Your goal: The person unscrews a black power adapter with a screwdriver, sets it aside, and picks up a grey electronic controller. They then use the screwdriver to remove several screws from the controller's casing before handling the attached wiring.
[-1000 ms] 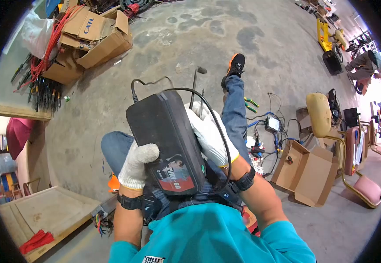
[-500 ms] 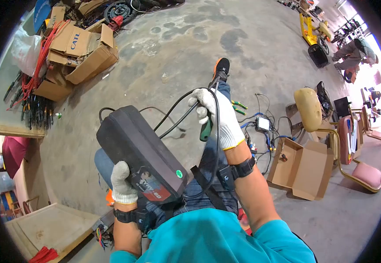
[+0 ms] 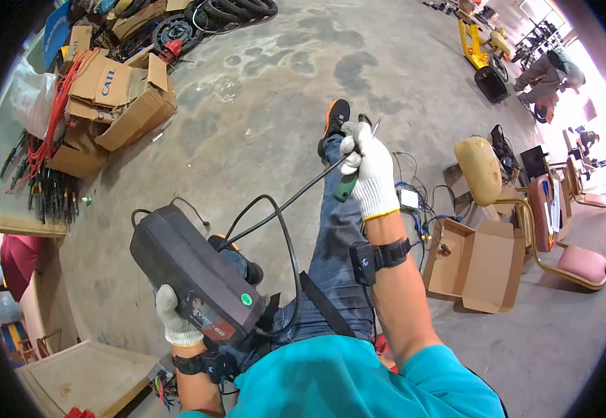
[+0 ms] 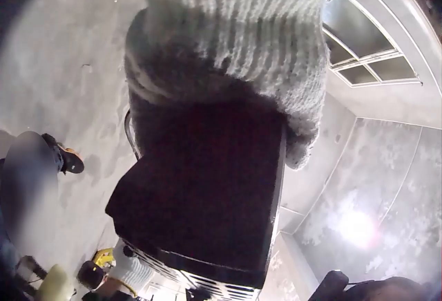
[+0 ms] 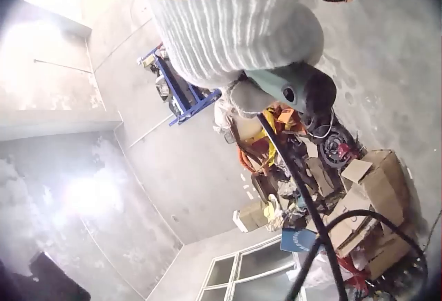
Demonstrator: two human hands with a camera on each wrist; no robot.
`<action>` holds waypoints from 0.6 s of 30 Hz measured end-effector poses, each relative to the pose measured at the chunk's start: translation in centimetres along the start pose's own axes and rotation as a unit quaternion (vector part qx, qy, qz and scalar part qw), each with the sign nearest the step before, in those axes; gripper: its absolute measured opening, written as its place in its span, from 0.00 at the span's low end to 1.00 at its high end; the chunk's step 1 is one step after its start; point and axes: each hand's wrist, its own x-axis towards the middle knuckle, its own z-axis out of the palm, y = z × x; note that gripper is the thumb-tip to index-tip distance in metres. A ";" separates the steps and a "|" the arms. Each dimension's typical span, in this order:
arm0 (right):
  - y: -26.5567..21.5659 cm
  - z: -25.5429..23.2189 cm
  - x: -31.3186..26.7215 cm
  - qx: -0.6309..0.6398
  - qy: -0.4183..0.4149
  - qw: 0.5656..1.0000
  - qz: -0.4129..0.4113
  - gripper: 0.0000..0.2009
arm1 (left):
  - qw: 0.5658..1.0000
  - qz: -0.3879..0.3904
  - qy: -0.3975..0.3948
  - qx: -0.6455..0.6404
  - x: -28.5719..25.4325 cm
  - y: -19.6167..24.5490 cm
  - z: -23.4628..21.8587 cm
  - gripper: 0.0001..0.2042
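My gloved left hand (image 3: pixel 177 319) grips the near end of a black box-shaped power unit (image 3: pixel 191 261), thumb over its printed label. In the left wrist view the white knit glove (image 4: pixel 235 45) wraps the dark casing (image 4: pixel 200 183). The unit is tilted over my lap, with cords from both ends. My gloved right hand (image 3: pixel 371 167) is raised ahead and right, holding a green-handled screwdriver (image 3: pixel 345 188) and the black cable (image 3: pixel 303 191) together. The right wrist view shows the screwdriver's handle (image 5: pixel 283 87) below the glove and the cable (image 5: pixel 300 180) running down from the fingers.
An open cardboard box (image 3: pixel 480 268), tangled wires (image 3: pixel 425 202) and chairs (image 3: pixel 581 265) are on the right. At the back left, cartons (image 3: pixel 108 90) are piled with red cord and tyres. A wooden board (image 3: pixel 90 376) lies at lower left. Another person (image 3: pixel 547 73) bends over at far right.
My right hand has moved from the unit's side up and to the right, drawing the cable out with it. The left hand has lowered the unit toward the left.
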 end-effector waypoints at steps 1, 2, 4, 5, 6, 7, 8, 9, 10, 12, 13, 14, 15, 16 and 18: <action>-0.3 0.2 -0.3 -0.025 0.003 1.000 -0.013 0.14 | 1.000 0.003 -0.001 -0.005 0.0 0.1 0.6 0.29; -0.6 0.3 -0.5 -0.049 0.007 0.998 -0.025 0.14 | 1.000 0.007 -0.002 -0.009 -0.1 0.3 1.1 0.29; -1.3 0.6 -0.6 -0.101 0.009 0.994 -0.043 0.12 | 1.000 0.007 0.007 -0.007 -0.2 0.6 1.0 0.29; -1.4 0.3 -0.4 -0.116 -0.006 0.992 -0.057 0.11 | 1.000 0.008 0.015 -0.004 -0.3 0.7 0.9 0.29; -1.6 0.5 -0.6 -0.130 -0.019 0.989 -0.072 0.10 | 1.000 0.007 0.015 -0.004 -0.3 1.0 1.1 0.29; -1.9 0.6 -0.8 -0.118 -0.024 0.990 -0.068 0.09 | 1.000 0.007 0.018 -0.020 -0.2 1.1 1.3 0.28; -2.1 0.7 -0.9 -0.119 -0.023 0.990 -0.070 0.09 | 0.999 0.007 0.021 -0.034 0.0 1.1 1.5 0.28; -2.1 0.8 -1.1 -0.117 -0.028 0.989 -0.081 0.09 | 0.999 0.007 0.020 -0.034 0.1 1.1 1.5 0.28; -2.0 0.9 -1.3 -0.116 -0.034 0.988 -0.091 0.09 | 0.999 0.016 0.045 -0.012 0.2 1.1 1.1 0.31; -1.9 1.0 -1.5 -0.121 -0.042 0.988 -0.089 0.09 | 0.997 0.025 0.070 0.011 0.2 1.3 0.4 0.35; -1.9 1.1 -1.6 -0.128 -0.049 0.987 -0.089 0.09 | 0.997 0.021 0.068 0.013 0.3 1.3 0.0 0.35; -2.1 1.1 -1.9 -0.128 -0.049 0.987 -0.089 0.09 | 0.998 0.016 0.067 0.014 0.3 1.4 -0.3 0.35; -2.5 1.5 -2.4 -0.165 -0.039 0.983 -0.071 0.11 | 0.998 0.016 0.067 0.015 0.5 1.6 -0.8 0.35; -2.8 1.7 -2.7 -0.202 -0.030 0.977 -0.053 0.13 | 0.997 0.018 0.066 0.018 0.6 1.7 -1.1 0.35; -2.8 1.8 -3.0 -0.210 -0.024 0.977 -0.035 0.15 | 0.997 0.019 0.067 0.023 0.5 1.9 -0.7 0.34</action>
